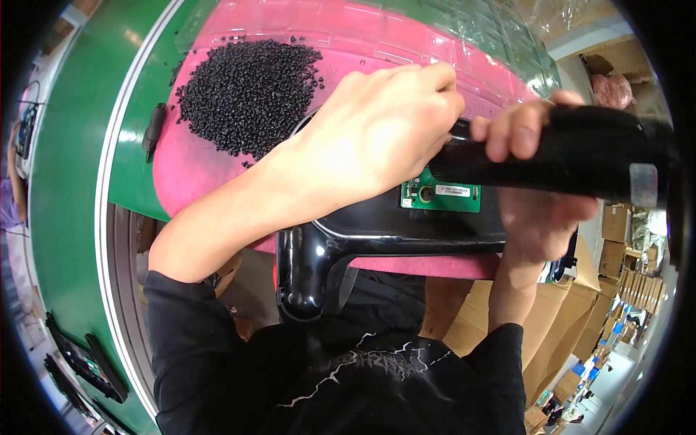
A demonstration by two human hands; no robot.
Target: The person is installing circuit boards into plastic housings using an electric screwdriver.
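My right hand (533,152) is wrapped round a thick black cylinder (594,152) with a silver label, which looks like the body of an electric screwdriver. It slants toward me over the right of the work. My left hand (409,109) reaches across, its fingers curled close to the cylinder's far end; whatever they pinch is hidden. Below both hands lies a glossy black plastic housing (362,221) with a rounded arm at its near left corner. A green circuit board (464,199) sits on it, partly covered by the cylinder and my left hand.
A heap of small black screws (246,94) lies on the pink mat (174,181). Beside it rests a black pen-like object (154,130). Clear plastic trays (319,22) stand along the back. Cardboard (471,319) is at lower right. More black housings (87,359) lie on the green surface at left.
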